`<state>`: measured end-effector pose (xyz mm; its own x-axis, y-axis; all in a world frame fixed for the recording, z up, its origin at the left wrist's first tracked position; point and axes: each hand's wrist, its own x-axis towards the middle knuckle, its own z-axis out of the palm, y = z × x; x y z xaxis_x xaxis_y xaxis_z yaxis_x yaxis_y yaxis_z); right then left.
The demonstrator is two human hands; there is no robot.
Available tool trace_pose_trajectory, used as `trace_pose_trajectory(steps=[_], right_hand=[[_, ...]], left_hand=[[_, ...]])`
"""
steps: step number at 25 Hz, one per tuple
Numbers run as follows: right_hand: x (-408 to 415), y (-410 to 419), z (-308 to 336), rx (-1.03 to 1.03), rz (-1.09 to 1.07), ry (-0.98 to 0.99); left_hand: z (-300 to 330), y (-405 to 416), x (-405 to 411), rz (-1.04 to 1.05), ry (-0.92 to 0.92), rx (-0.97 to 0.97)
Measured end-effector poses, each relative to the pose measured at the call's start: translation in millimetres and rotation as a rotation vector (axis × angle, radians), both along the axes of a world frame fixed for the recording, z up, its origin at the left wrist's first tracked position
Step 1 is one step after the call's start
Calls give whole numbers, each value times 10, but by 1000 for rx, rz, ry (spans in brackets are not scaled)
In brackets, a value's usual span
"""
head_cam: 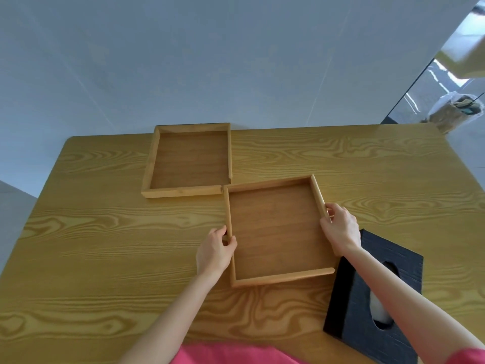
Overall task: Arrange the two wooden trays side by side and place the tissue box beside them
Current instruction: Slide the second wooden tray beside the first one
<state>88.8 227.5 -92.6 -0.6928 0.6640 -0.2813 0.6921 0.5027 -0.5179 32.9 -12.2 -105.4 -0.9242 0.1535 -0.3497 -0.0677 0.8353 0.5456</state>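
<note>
Two square wooden trays lie on the table. The far tray [147, 164] sits at the table's back edge, left of centre. The near tray [278, 279] lies slightly rotated in front of it, its far-left corner almost touching the far tray's near-right corner. My left hand [215, 252] grips the near tray's left rim. My right hand [341, 227] grips its right rim. A black textured tissue box [367, 324] with a white tissue in its oval slot lies at the near right, partly under my right forearm and next to the near tray's right corner.
The wooden table [105, 245] reaches a white wall at the back. Its left and right edges drop to the floor. A bag-lined bin [456, 111] stands on the floor beyond the far right corner.
</note>
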Motion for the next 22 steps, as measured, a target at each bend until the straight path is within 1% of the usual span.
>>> trace_pose_trajectory(steps=[7, 13, 18, 22], right_hand=[[-162, 229, -55, 11, -31, -7], [-425, 350, -148, 8, -25, -38], [-571, 332, -225, -8, -5, -27], [-533, 320, -196, 10, 87, -84]], left_hand=[[69, 308, -359, -63, 80, -17], [-33, 441, -607, -57, 37, -21], [-112, 427, -723, -61, 42, -61], [-136, 423, -717, -83, 13, -82]])
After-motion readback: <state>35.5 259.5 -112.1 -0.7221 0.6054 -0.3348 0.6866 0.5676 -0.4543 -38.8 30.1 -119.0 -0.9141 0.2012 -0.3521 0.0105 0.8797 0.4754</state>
